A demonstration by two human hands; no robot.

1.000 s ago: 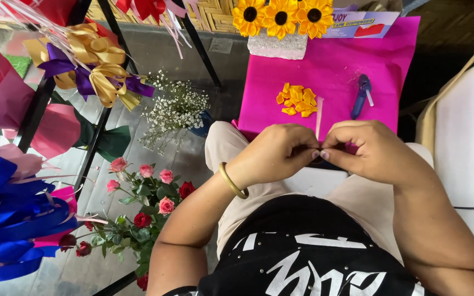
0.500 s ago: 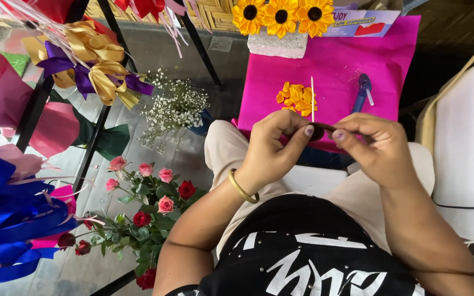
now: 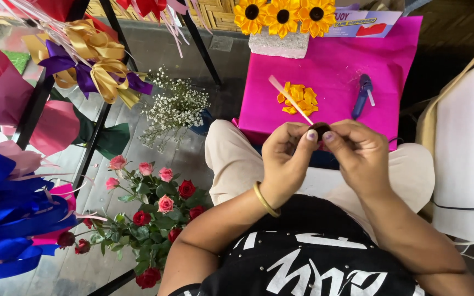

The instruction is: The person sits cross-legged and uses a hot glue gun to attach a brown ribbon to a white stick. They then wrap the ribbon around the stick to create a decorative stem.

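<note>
Both hands are up over the lap: the left hand [image 3: 285,159] and right hand [image 3: 360,156] pinch together on a small dark round piece [image 3: 320,129], with a thin pale stick [image 3: 291,99] slanting up and away from it. Grip looks tight but tiny, so a slip of thumb could pop the piece off the stick; how the two join is hidden behind the fingertips. Beyond lie yellow petals [image 3: 298,98] and a blue glue gun [image 3: 362,95] on pink paper [image 3: 336,66], finished sunflowers [image 3: 283,15] cut off at the top edge.
</note>
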